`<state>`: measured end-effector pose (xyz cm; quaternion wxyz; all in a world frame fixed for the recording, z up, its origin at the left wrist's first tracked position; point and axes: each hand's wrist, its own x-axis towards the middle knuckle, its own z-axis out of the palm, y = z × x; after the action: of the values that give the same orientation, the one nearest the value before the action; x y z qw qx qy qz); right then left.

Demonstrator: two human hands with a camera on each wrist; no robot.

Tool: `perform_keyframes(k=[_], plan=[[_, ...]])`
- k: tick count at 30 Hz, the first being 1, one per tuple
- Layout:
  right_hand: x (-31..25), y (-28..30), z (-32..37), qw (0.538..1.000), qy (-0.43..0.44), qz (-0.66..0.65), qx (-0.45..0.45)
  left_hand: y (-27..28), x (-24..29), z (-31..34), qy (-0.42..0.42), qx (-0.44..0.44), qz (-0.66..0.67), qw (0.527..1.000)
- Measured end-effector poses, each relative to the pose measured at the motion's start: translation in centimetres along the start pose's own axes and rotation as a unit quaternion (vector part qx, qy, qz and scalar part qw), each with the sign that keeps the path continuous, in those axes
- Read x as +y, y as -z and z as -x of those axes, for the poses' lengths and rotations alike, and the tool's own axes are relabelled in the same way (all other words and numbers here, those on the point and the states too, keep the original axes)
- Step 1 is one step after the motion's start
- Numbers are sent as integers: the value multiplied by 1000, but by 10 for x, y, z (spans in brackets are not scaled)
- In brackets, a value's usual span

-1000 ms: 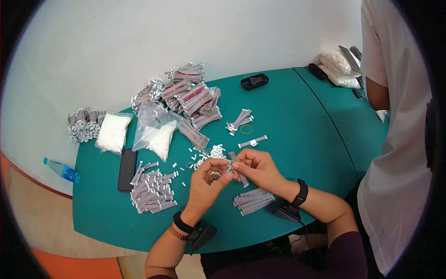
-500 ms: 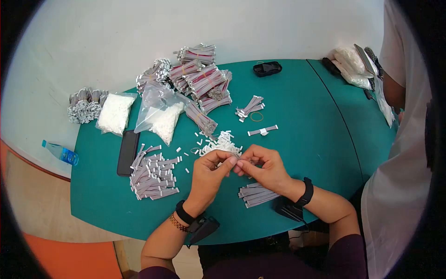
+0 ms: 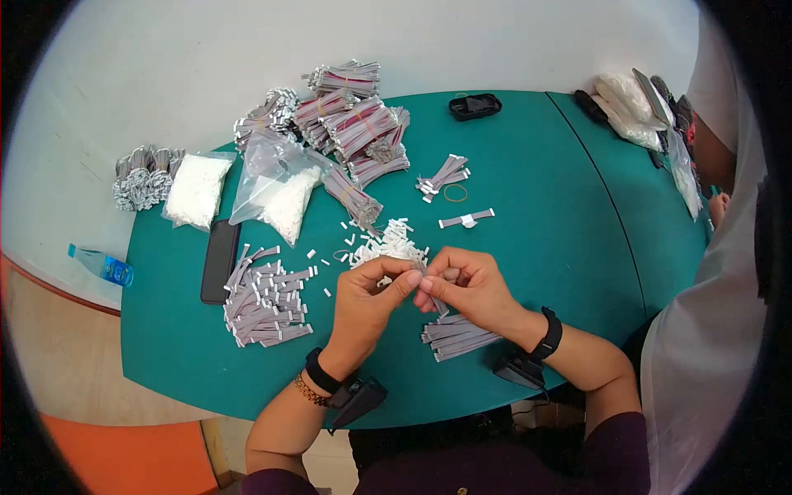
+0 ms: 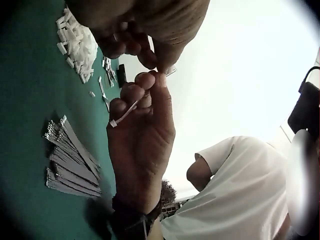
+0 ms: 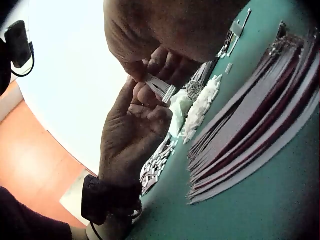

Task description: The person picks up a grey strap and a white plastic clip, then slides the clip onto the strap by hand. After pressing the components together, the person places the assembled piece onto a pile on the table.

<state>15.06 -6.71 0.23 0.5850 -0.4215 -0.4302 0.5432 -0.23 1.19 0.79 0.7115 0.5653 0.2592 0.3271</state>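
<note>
In the head view my left hand and right hand meet at the fingertips over the table. Thumbs and index fingers of both pinch a short grey flat ribbon cable. Its pinched end is hidden by the fingertips. The free end lies along my right fingers and carries a white connector, whose row of small holes shows on the connector in the right wrist view. Below my right hand lies a stack of grey ribbon cables. Just beyond my left hand is a pile of small white connector housings.
Cables with white ends lie left, by a black phone. Behind are bags of white pieces and banded cable bundles. A rubber band lies right of centre. Another person stands at the right.
The fingertips of both hands have come together over the cable, whose upper end was visible above them a second ago. The head view has shifted, moving the table up in it.
</note>
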Motion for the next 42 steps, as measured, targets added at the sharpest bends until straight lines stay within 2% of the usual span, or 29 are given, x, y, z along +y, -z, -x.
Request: perform_keyframes(k=[2, 19, 26, 29, 32, 34, 37, 42], plan=[[0, 0, 0, 1000, -3, 2, 0, -1, 3, 0, -20, -3, -9, 1000], [-2, -1, -1, 1000, 0, 16, -5, 0, 1, -1, -3, 0, -1, 1000], [-4, -5, 0, 999, -17, -9, 39, -1, -5, -2, -3, 14, 15, 1000], [-2, -6, -1, 998, -25, -30, 52, -3, -8, 1, -31, 30, 9, 999], [0, -6, -1, 997, -37, -35, 50, -4, -9, 1, -38, 9, -21, 999], [-1, -6, 0, 997, -49, -44, 44, -3, -8, 1, -29, 16, -15, 999], [-3, -6, -1, 997, -55, 17, 53, -2, -9, 0, 0, 21, 18, 1000], [-1, -4, -1, 998, -42, 7, 50, 2, -10, -1, 24, 3, 55, 998]])
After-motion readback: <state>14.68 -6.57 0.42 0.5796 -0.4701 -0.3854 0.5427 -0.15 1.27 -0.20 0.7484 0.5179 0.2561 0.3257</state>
